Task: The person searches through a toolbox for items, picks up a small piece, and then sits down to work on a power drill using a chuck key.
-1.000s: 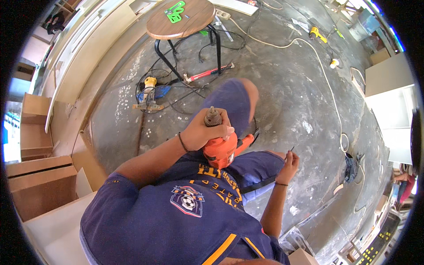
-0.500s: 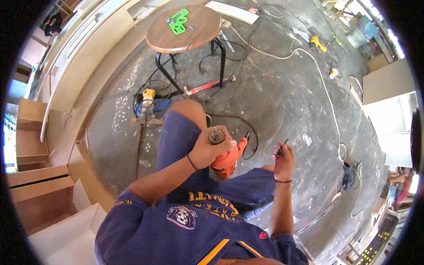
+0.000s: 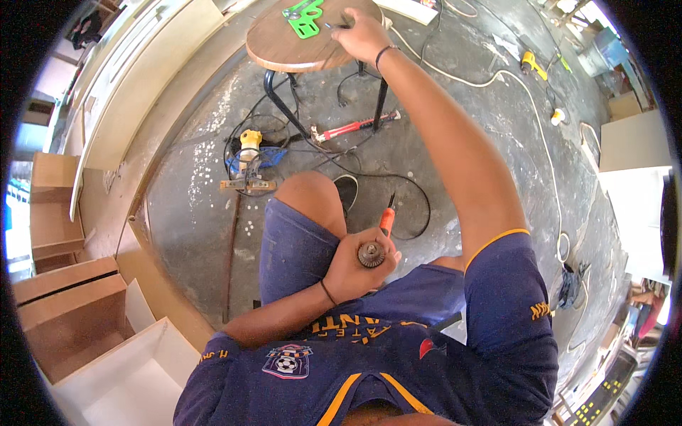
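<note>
My left hand (image 3: 359, 266) is wrapped round an orange power drill (image 3: 387, 221) near its chuck (image 3: 371, 254), which points up toward me. Most of the drill's body is hidden under the hand. Stretched far forward, my right hand (image 3: 362, 35) is over the right side of a round wooden-topped stool (image 3: 284, 51). Its fingers are bent together beside a small dark, thin piece (image 3: 332, 26); what they hold is too small to make out. Left of that hand, a bright green flat template with cut-outs (image 3: 307, 27) lies on the stool top.
Under the stool lies a red-handled hammer (image 3: 355, 128). A yellow router (image 3: 250, 145) with a black cord sits on the floor by my knee. A yellow power tool (image 3: 531, 64) and a pale cable (image 3: 529, 96) lie to the right. Wooden cabinet boxes (image 3: 74, 312) stand at left.
My right hand has moved from beside my knee forward to the stool top. My left hand still holds the drill, now turned so that less of its orange body shows.
</note>
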The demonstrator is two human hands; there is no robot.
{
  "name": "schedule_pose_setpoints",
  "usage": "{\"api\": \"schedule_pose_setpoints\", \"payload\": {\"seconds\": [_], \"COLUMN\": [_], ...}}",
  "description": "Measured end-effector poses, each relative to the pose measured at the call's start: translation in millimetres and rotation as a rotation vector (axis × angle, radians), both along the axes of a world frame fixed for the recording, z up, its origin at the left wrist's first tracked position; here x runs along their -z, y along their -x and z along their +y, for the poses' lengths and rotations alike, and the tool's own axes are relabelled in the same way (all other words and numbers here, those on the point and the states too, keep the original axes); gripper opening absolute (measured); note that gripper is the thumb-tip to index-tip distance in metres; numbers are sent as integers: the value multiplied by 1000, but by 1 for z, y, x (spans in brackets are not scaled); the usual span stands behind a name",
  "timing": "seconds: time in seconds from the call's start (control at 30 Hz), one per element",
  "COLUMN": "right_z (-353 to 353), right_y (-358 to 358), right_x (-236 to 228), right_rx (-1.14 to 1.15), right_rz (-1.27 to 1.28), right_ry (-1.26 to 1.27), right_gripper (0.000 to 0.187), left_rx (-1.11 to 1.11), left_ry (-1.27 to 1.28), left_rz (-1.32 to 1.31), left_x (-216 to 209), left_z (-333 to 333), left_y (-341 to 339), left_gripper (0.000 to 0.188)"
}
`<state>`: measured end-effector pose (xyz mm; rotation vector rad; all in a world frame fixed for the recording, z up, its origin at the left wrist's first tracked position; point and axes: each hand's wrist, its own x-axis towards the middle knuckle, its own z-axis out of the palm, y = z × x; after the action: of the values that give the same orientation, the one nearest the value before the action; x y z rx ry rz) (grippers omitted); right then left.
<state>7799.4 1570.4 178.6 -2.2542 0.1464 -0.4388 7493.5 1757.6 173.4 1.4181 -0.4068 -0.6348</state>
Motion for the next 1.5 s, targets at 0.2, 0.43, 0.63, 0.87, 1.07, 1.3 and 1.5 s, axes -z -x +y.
{"api": "schedule_pose_setpoints", "payload": {"seconds": [0.2,0.43,0.63,0.87,1.07,1.3,1.5], "right_z": [-36,-14,1,-28,-36,-6,17], "right_y": [103,346,366,409,419,407,428], "right_x": [15,69,117,253,263,332,344], "right_rx": [-84,-424,134,402,561,908,817], "right_rz": [-149,345,186,280,416,668,1062], "right_ry": [-41,-938,-558,-1093,-1546,-1238,-584], "right_gripper": [53,79,76,60,36,45,46], "left_rx": [-93,-234,-48,441,630,677,583], "left_ry": [-42,-74,-153,-37,-240,-637,-748], "left_rz": [57,456,432,521,810,1048,1211], "left_x": [4,18,45,32,4,-4,13], "left_z": [-3,-68,-116,-105,-93,-61,-6], "left_y": [-12,-65,-44,4,-29,-49,-67], "left_gripper": [15,18,28,64,46,33,25]}}
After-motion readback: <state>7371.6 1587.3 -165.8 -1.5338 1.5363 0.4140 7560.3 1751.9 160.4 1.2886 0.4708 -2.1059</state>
